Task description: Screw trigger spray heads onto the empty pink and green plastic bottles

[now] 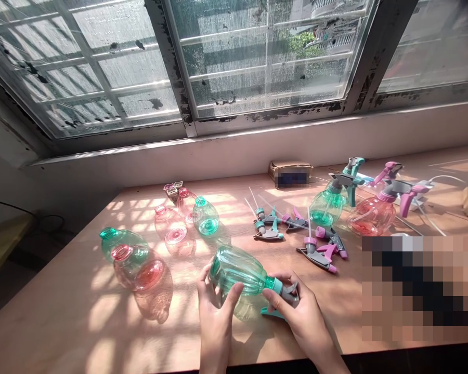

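1. Your left hand [214, 306] is curled around the base end of a green bottle [237, 270], thumb along its near side.
2. Your right hand [302, 311] grips a grey spray head [290, 293] whose turquoise collar meets that bottle's neck; how tightly it is screwed on, you cannot tell from here.
3. The bottle lies tilted between your hands, neck towards the right, near the front edge of the wooden table [234, 358].
4. Your forearms cross that front edge; dark space shows below it on your right.
5. On your left, the table's side edge slants away towards the wall, with a green bottle and a red bottle [148, 272] standing between it and you.
6. A strip of sunlit wood separates that red bottle from your left hand.
7. Beyond your hands, loose spray heads [317, 254] lie in a cluster, the closest just past your right hand.
8. Farther right, a fitted green sprayer [329, 202] and a fitted pink sprayer [374, 210] crowd together; a pixelated patch hides the tabletop in front of them.
9. A cardboard box [290, 176] sits at the back, near the wall.
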